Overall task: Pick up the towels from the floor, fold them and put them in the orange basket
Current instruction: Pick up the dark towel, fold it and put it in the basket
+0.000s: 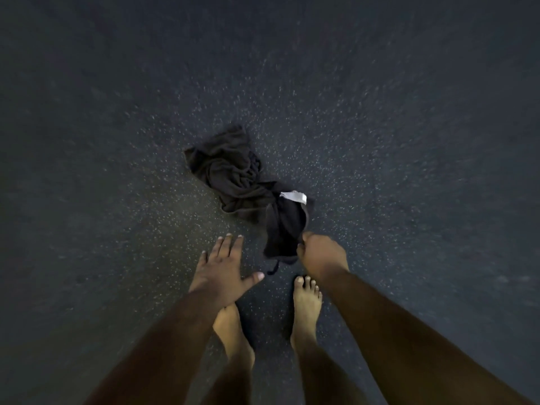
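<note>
One dark towel (248, 182) lies crumpled on the speckled floor (117, 141), just ahead of two bare feet. From the head camera, the right hand (321, 254) pinches its near corner; the left hand (223, 267) hovers spread, holding nothing. Better to lift slowly and catch a second corner. No basket in sight.
</note>
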`<state>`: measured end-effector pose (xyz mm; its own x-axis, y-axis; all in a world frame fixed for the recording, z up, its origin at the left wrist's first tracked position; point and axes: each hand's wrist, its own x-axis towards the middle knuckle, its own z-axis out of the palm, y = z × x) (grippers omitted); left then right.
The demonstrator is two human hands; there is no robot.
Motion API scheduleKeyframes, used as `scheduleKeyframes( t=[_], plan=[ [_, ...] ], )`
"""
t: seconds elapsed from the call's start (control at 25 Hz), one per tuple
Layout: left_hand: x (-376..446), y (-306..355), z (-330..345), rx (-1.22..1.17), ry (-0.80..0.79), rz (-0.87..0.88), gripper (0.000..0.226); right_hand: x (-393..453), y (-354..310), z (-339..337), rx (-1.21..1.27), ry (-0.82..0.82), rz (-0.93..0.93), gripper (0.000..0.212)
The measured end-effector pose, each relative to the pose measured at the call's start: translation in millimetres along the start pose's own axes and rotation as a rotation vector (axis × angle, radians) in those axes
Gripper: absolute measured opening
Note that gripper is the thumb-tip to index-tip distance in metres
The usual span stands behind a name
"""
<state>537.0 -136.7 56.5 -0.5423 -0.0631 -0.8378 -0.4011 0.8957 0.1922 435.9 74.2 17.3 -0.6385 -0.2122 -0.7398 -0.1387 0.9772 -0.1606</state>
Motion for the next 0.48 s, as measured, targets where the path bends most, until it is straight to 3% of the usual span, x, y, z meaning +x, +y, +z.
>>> scheduleKeyframes(
  t=[0.32, 0.48],
  plan=[
    [-225.7, 68.8, -130.8, 0.051, 0.096, 0.081, 0.105, -228.0, -23.5, -160.3, 0.26, 0.244, -0.033, 0.02],
    [-323.0, 95.4, -172.8, 0.16, 0.161, 0.198, 0.106, -350.5, -24.7, -205.4, 0.31, 0.459, 0.026, 0.021]
  ],
)
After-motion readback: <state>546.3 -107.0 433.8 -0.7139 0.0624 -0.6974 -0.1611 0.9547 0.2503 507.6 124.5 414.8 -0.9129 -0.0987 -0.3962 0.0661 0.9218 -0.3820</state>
